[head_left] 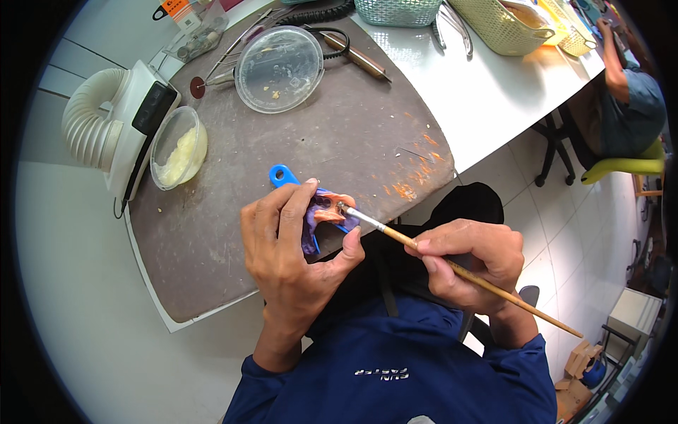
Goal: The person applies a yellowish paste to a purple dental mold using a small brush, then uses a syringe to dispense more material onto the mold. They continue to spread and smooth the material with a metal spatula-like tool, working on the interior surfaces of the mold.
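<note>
My left hand (286, 237) is closed around a blue dental impression tray (282, 175) filled with purple and orange-pink impression material (329, 214). Its ring-shaped handle sticks out past my fingers at the far left. Pinched between the thumb and fingers of my right hand (474, 260) is a thin paintbrush (487, 284) with a wooden handle and a metal ferrule. The brush tip touches the inside of the impression, and the handle slants down to the right. Part of the tray is hidden behind my left fingers.
A tub of pale yellow material (185, 157) stands left on the dark work mat (233, 240). Beyond are a clear lid (279, 69), a handpiece (357, 56) and a white hose unit (99, 116). Baskets (501, 28) line the back; another person (628, 106) sits far right.
</note>
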### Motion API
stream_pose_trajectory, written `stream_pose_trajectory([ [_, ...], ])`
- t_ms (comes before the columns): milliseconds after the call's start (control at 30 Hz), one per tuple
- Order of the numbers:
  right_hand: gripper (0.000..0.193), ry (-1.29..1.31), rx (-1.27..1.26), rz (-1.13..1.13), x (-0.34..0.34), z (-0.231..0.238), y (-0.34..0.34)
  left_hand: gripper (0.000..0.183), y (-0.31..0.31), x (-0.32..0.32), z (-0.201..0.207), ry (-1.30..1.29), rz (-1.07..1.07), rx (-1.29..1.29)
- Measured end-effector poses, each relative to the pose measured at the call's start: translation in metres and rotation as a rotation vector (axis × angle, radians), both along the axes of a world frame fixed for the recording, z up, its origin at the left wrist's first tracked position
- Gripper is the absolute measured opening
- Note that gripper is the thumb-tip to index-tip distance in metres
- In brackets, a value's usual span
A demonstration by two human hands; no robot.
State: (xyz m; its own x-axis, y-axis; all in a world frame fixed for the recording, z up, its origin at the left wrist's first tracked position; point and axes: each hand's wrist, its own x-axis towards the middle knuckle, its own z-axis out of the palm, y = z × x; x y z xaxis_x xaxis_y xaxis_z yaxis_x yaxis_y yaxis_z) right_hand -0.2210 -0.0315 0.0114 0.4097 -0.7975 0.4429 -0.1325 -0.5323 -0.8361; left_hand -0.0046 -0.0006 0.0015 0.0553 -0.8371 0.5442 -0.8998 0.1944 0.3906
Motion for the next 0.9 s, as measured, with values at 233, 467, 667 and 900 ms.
stream_pose_trajectory([
  [233,0.014,-0.118,0.218,-0.003,-0.001,-0.005,-0.001,0.063,0.001,0.001,-0.002,0.004,-0.015,-0.022],
  [467,0.011,-0.23,0.365,0.039,0.002,-0.004,0.001,0.07,0.002,0.006,-0.003,-0.021,-0.091,-0.148],
  [667,0.01,-0.322,0.506,0.038,-0.003,0.0,0.006,0.074,0.004,0.006,-0.008,0.002,-0.158,-0.177],
  [900,0.017,-0.36,0.292,-0.024,-0.019,0.016,0.008,0.075,0.007,0.004,-0.008,-0.063,-0.178,-0.192],
])
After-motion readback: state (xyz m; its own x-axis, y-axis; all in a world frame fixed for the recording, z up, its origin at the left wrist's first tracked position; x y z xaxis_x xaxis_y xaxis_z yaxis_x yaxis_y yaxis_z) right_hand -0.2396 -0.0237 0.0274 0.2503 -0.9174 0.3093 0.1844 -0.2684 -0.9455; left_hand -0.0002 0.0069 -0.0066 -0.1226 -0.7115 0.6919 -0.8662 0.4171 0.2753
